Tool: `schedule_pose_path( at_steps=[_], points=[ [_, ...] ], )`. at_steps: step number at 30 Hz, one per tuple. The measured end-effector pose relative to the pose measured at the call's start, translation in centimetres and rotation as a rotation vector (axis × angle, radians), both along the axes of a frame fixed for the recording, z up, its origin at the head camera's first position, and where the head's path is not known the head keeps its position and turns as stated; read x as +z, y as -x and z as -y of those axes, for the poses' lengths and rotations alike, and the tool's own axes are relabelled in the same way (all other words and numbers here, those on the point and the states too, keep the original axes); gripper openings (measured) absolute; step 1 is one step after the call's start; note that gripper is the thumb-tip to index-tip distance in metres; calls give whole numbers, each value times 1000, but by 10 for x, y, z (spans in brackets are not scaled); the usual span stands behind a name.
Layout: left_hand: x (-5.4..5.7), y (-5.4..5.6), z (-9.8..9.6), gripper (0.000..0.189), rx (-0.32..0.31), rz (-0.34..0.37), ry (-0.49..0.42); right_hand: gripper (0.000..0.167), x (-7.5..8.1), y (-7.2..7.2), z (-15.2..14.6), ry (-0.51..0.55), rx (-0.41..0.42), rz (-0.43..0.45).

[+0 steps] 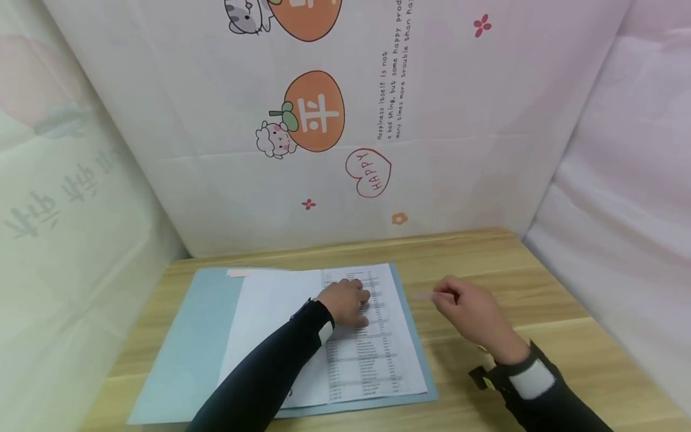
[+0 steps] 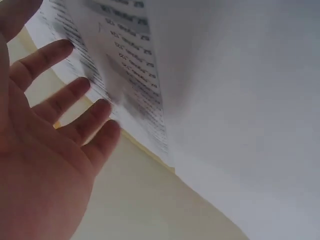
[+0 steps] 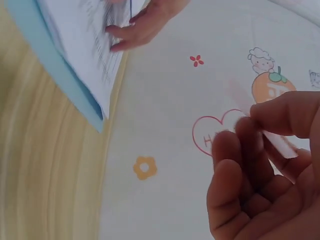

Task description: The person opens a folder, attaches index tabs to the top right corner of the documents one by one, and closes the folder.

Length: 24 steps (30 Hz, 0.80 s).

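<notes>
A stack of printed sheets [image 1: 372,360] lies on an open light blue folder [image 1: 183,348]. My left hand [image 1: 344,303] is over the printed list on the right-hand page, its fingers spread and nearly straight in the left wrist view. Just right of the folder, my right hand [image 1: 475,315] pinches a thin pale pink strip [image 3: 281,146] between thumb and fingertips. One end of that strip points left, toward the sheets. Another pale pink strip [image 1: 238,273] shows at the top left edge of the papers.
The folder lies on a wood-grain table [image 1: 540,336]. Behind it hangs a white cloth [image 1: 459,150] with printed cartoons and lettering, and pale cloth also walls in both sides. Each wrist wears a dark band; a small device [image 1: 480,378] shows under the right one.
</notes>
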<state>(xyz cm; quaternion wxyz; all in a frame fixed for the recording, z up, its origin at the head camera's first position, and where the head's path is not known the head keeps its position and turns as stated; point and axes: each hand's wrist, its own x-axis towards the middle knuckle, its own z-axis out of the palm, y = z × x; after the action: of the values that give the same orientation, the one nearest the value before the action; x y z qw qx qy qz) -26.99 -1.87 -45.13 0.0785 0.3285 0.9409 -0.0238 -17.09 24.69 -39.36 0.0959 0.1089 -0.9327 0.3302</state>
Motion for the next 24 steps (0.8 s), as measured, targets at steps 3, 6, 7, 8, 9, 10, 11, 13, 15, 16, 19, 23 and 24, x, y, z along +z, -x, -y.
schedule_pose_path(
  at_steps=[3, 6, 7, 8, 9, 10, 11, 13, 15, 16, 19, 23, 24],
  points=[
    [-3, 8, -4, 51, -17, 9, -27, 12, -2, 18, 6, 61, 3, 26],
    [-6, 16, -8, 58, -23, -12, -28, 13, -5, 39, 13, 133, 8, 83],
    [-7, 19, -10, 60, -24, -21, -30, 14, -6, 47, 15, 164, 9, 112],
    [-9, 21, -11, 62, -25, -29, -29, 16, -7, 54, 17, 195, 9, 143],
    [-9, 24, -12, 62, -23, -30, -30, 19, -10, 62, 19, 218, 7, 170],
    [-10, 27, -13, 62, -20, -28, -31, 20, -12, 70, 21, 240, 4, 192],
    [-10, 29, -14, 62, -15, -22, -39, 22, -15, 78, 23, 262, -2, 214],
    [-10, 33, -15, 62, -3, -11, -38, 25, -22, 93, 26, 300, -23, 250],
    [-12, 38, -17, 63, 0, -8, -31, 25, -30, 108, 29, 323, -50, 283],
    [-13, 39, -17, 63, -1, -7, -28, 25, -33, 115, 31, 337, -65, 300],
    [-12, 43, -19, 65, -1, 2, -9, 22, -44, 135, 38, 374, -116, 351],
    [-6, 44, -21, 71, 21, 25, 26, 22, -57, 154, 49, 403, -172, 380],
    [-5, 44, -21, 73, 28, 33, 31, 23, -59, 158, 51, 405, -183, 384]
  ],
)
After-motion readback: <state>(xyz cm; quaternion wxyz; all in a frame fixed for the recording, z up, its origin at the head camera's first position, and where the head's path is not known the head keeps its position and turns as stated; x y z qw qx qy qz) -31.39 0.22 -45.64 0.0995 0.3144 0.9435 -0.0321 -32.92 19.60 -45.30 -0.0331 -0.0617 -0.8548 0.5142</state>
